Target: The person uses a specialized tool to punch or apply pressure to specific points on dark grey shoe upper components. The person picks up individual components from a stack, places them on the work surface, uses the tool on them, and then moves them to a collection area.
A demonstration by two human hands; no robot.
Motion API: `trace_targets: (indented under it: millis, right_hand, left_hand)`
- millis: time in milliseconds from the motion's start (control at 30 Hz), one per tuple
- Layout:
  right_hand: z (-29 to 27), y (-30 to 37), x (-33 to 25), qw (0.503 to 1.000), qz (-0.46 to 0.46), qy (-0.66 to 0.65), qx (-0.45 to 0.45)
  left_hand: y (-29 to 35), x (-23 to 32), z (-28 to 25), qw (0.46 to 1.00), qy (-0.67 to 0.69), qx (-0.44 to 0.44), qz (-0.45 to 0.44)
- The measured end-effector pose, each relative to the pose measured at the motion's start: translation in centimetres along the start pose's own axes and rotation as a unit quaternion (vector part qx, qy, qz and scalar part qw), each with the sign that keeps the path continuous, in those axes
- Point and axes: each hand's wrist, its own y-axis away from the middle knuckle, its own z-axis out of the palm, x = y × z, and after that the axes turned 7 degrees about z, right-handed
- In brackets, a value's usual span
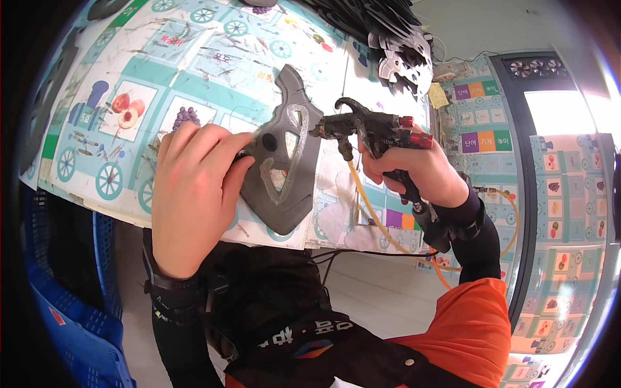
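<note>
My right hand (424, 171) is wrapped round the grip of a dark, stained spray gun (369, 124) with red knobs at its rear. The gun's nozzle points left, close to the right edge of a flat grey moulded part (284, 204). This part has a narrow curved upper end, a pointed lower end, a black round spot and cut-out openings rimmed with a lighter, shiny coating. My left hand (197, 194) pinches the part's left edge between thumb and fingers. A yellowish hose (369, 204) hangs from the gun.
Printed sheets with dark smears cover the table (217, 71). A stack of black and grey parts (394, 52) stands at the far right. Blue plastic crates (77, 323) sit below at left. A dark-framed door (511, 129) stands at right.
</note>
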Motion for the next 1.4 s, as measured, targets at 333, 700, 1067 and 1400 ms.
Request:
trace_targets:
  millis: [333, 700, 1067, 1400]
  right_hand:
    - [0.2, 0.5, -0.2, 0.998, 0.04, -0.055, -0.002]
    - [0.9, -0.1, -0.7, 0.999, 0.03, -0.014, -0.028]
    - [2.7, 1.7, -1.7, 0.988, 0.078, -0.12, -0.052]
    - [3.4, 2.0, -1.5, 0.988, 0.081, -0.12, -0.046]
  left_hand:
    - [0.0, 0.0, -0.1, 1.0, -0.001, -0.005, 0.001]
    - [0.2, 0.0, -0.3, 1.0, -0.001, -0.007, -0.001]
    - [0.1, -0.1, -0.2, 1.0, -0.009, -0.005, 0.003]
    - [0.2, 0.0, -0.3, 1.0, -0.006, -0.008, 0.005]
